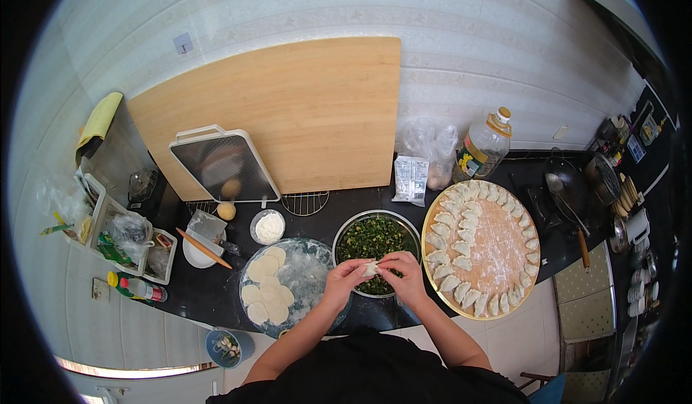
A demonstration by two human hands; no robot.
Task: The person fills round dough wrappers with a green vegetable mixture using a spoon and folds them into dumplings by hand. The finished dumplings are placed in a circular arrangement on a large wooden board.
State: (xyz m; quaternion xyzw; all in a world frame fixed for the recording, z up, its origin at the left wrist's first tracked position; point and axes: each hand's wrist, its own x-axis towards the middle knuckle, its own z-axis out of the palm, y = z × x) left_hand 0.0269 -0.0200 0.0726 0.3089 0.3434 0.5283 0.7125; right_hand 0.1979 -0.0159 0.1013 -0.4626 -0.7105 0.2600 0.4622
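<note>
Between my left hand (346,281) and my right hand (404,277), a white dough dumpling (371,268) is pinched by the fingers of both. They hold it over the near part of a steel bowl (337,246) of chopped green filling (373,236). Left of the bowl, several flat round dough wrappers (274,297) lie overlapping on a floured round board (311,263). At the right, a round tray (500,247) with a gold rim carries many folded dumplings, in a ring along its edge and in an inner row on its left side.
A small bowl of white flour (269,227) stands behind the floured board. A wooden rolling pin (203,248) rests across a white dish at the left. Behind are a large wooden board (270,117), an oil bottle (483,147) and a packet (411,179). A wok (565,182) sits at the far right.
</note>
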